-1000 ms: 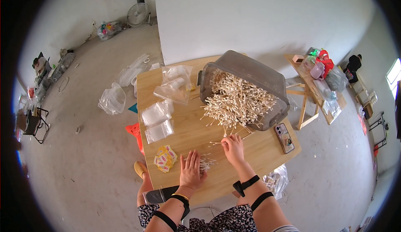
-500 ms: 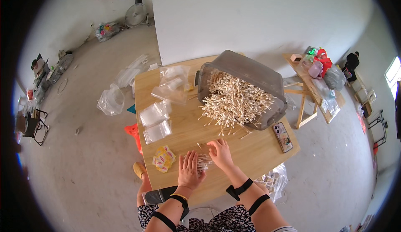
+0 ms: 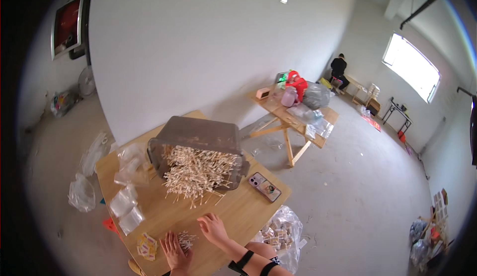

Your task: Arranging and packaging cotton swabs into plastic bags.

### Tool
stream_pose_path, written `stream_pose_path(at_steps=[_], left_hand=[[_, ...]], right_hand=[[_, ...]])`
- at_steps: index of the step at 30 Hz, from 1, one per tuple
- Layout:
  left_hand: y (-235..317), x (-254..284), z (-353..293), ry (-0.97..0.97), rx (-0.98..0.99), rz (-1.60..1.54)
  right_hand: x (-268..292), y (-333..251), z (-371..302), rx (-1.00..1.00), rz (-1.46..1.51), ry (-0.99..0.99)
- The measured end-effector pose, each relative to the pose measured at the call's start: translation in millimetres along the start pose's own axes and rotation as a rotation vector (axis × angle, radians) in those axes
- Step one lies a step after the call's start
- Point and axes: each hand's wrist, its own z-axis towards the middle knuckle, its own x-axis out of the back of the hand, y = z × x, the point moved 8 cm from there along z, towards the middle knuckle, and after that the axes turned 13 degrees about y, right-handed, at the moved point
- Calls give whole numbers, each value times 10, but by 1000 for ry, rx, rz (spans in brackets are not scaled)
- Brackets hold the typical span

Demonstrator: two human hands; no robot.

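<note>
My left hand (image 3: 175,252) lies with its fingers stretched out against a small bunch of cotton swabs (image 3: 186,241) near the table's front edge. To the right and slightly farther off is my right hand (image 3: 214,230), its fingers loosely bent and apart, with nothing visible in them. Beyond both hands a grey plastic bin (image 3: 198,131) lies tipped on its side, and a large heap of cotton swabs (image 3: 198,171) spills from its mouth onto the wooden table (image 3: 238,206). Small yellow-and-white printed cards (image 3: 147,246) sit left of my left hand.
Clear plastic bags (image 3: 130,209) lie along the table's left side. A phone (image 3: 265,186) rests at the right edge. Below it stands a clear bag of small packs (image 3: 280,234). Farther back are a cluttered side table (image 3: 283,114) and a seated person (image 3: 339,67).
The view has swung up and to the right, bringing the window and far room into sight. Both hands stay beside the small bunch of swabs, with little change in pose.
</note>
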Motion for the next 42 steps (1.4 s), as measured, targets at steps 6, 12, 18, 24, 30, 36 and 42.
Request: stream_pose_path(at_steps=[6,12,18,24,30,36,42], left_hand=[[-6,-4,9,50,-26,21],[21,-61,-16,147,-190,187],[-77,-123,-61,158,-212,215],[-311,-105,101,-70,-150,337],[15,-101,360,-260,-87,73],[229,-144,-1,-77,-139,277],[505,-92,-12,-242,-34,316]], right_hand=[[710,445,-423,4,-325,191],[680,506,-466,-9,-433,134],[682,498,-473,-22,-408,128],[686,503,-460,-31,-401,120],[721,546,-472,-45,-367,131],[701,489,-442,-40,-348,80],[736,554,-495,-44,-363,88]])
